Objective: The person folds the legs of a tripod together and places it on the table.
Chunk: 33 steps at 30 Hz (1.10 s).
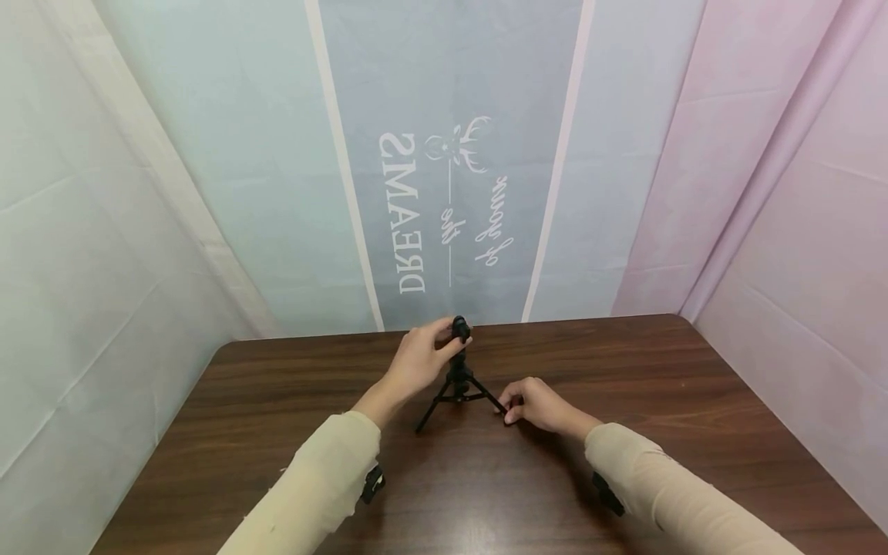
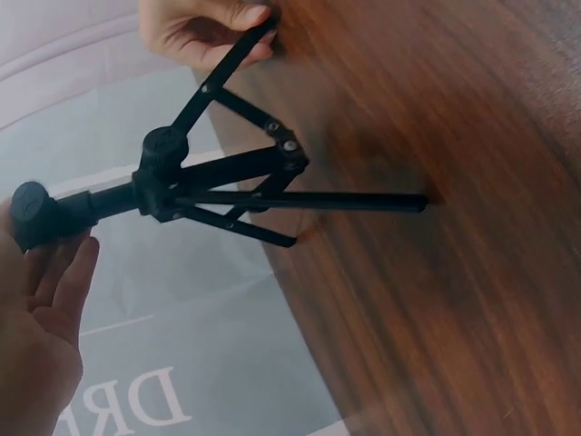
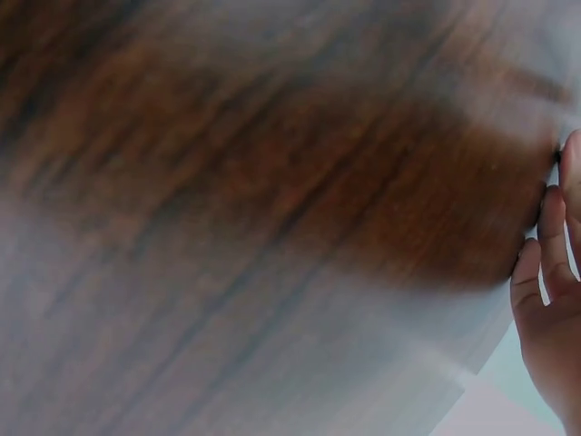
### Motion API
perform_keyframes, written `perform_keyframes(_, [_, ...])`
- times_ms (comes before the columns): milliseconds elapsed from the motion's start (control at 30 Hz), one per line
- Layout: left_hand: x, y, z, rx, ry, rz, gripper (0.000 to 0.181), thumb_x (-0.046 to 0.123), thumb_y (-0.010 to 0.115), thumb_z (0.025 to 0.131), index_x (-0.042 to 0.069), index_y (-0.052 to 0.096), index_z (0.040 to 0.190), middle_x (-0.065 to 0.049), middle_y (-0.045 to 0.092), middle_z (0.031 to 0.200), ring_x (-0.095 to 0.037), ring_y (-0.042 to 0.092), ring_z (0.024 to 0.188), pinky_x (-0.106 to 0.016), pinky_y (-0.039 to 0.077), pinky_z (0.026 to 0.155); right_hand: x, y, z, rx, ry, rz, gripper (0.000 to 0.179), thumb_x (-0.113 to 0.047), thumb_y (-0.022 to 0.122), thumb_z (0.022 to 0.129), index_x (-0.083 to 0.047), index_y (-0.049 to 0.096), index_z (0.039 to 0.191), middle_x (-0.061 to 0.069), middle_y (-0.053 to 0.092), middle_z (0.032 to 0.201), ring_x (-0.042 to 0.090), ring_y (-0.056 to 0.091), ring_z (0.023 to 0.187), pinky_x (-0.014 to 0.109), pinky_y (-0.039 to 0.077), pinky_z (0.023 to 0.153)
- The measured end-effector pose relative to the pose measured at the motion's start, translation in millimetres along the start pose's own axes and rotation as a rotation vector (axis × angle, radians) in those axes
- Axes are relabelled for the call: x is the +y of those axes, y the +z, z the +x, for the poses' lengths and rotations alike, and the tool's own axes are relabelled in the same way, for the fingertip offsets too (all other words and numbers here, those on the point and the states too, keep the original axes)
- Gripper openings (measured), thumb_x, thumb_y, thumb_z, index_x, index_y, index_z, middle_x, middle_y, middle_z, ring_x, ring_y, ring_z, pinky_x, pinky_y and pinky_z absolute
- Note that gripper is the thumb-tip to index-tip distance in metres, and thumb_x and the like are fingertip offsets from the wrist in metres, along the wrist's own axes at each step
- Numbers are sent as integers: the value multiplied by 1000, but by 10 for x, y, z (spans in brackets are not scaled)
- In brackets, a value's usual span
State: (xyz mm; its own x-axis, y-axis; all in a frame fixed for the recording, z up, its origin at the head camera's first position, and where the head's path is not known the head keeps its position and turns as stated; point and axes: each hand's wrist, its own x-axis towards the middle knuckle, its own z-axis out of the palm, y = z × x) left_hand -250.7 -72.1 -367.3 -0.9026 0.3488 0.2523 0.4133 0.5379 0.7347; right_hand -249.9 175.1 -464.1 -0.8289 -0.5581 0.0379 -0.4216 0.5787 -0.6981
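A small black tripod (image 1: 459, 378) stands upright with its legs spread on the wooden table. At its top, my left hand (image 1: 418, 356) grips the head between thumb and fingers. My right hand (image 1: 539, 406) pinches the lower end of the right leg, close to the tabletop. In the left wrist view the tripod (image 2: 222, 171) shows its hinged braces, a round knob on the collar and another knob at the head; the right hand (image 2: 204, 32) holds a leg tip there. Only part of the right hand (image 3: 549, 318) appears in the right wrist view, its fingertips by the table surface.
The dark wood-grain table (image 1: 277, 401) has rounded far corners. Behind it hangs a pale fabric backdrop (image 1: 458, 77) with mirrored lettering, and more cloth walls (image 1: 83, 254) rise at both sides. Dark devices sit under both sleeves (image 1: 326, 462).
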Motion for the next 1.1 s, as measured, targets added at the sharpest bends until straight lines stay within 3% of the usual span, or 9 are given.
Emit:
perform_keyframes(267, [-26, 48, -28, 49, 3, -43, 23, 32, 60, 101, 22, 68, 120, 7, 73, 111, -17, 64, 112, -43, 50, 95, 1, 9, 32, 19, -30, -10, 9, -5, 81, 78, -9, 77, 85, -7, 71, 78, 1, 55, 70, 22, 48, 62])
perform_keyframes(567, [-56, 61, -46, 85, 10, -83, 30, 32, 59, 100, 19, 66, 126, 5, 72, 112, -18, 65, 111, -42, 52, 90, -43, 70, 54, 28, 8, 43, 8, -3, 79, 79, -7, 77, 86, -5, 71, 80, 4, 59, 72, 23, 50, 64])
perform_keyframes(1100, [-71, 11, -76, 92, -24, -117, 30, 30, 59, 101, 18, 66, 128, 5, 72, 112, -19, 64, 113, -43, 52, 91, -114, 128, 166, 49, 28, 5, 7, -5, 79, 80, -9, 78, 85, -6, 70, 77, 6, 59, 73, 26, 51, 68])
